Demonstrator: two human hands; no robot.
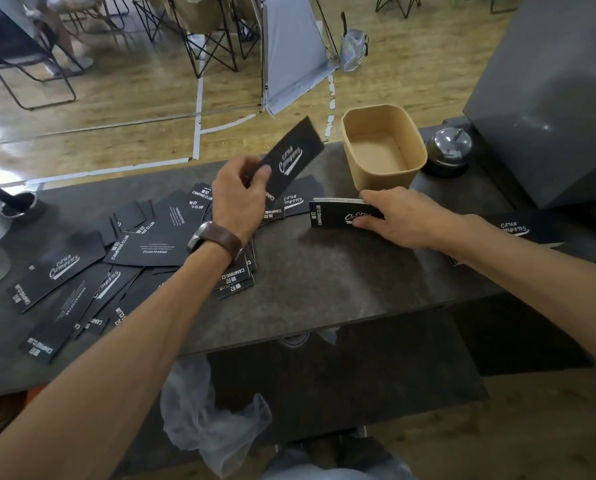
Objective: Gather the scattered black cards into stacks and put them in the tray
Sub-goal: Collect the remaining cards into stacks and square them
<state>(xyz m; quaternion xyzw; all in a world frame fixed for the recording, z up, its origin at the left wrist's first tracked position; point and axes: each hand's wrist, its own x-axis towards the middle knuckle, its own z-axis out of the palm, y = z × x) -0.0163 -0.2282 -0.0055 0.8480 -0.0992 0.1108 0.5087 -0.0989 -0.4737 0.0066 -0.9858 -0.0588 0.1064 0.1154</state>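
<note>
The left hand (242, 195) pinches 1 black card (291, 157) between thumb and curled fingers (234, 168), holding it tilted in the air above the counter (324, 278). The right hand (402, 216) grips a neat stack of cards (331, 213) that rests on the counter, thumb on the near side and fingers over the far edge. Just beyond those right fingers stands the tan tray (383, 147), open and holding no cards. Below and to the left of the left fingers, the scattered cards (116, 265) lie overlapping in a loose heap across the counter, a few more lying between the 2 hands. Another card (518, 228) lies to the right of the right forearm. A chrome bell (448, 147) sits just right of the tray.
</note>
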